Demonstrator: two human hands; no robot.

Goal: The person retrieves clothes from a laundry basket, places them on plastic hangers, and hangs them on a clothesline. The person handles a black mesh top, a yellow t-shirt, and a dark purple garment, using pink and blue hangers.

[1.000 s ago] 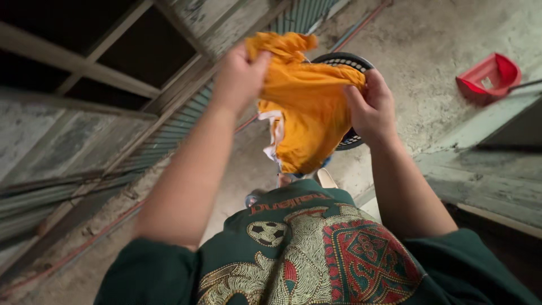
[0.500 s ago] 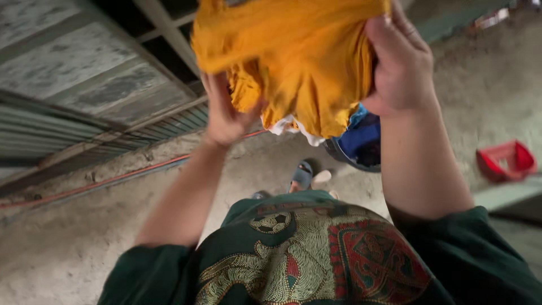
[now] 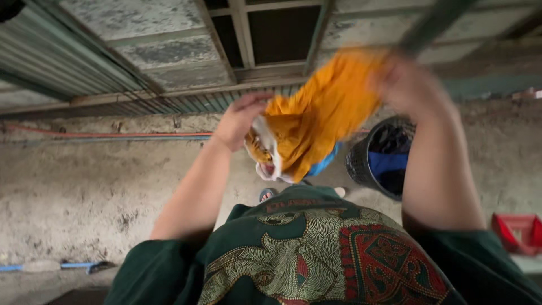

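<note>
I hold an orange garment [image 3: 322,121] with white and blue trim up in front of me with both hands. My left hand [image 3: 240,120] grips its lower left part near the white trim. My right hand [image 3: 409,87], blurred by motion, grips the upper right part, close to a dark green bar [image 3: 432,25] that slants overhead. The cloth hangs bunched between the two hands. Below them I see my dark green patterned shirt [image 3: 316,254].
A dark round basket [image 3: 384,158] holding blue cloth stands on the concrete floor under my right arm. A red dustpan-like tray [image 3: 516,232] lies at right. Corrugated metal sheets and a wooden window frame [image 3: 243,39] run along the wall. A blue-handled tool [image 3: 62,265] lies bottom left.
The view has swung left. My hands have moved the orange garment from spread overhead to bunched and stretched toward the upper right; my right hand now moves fast and blurs.
</note>
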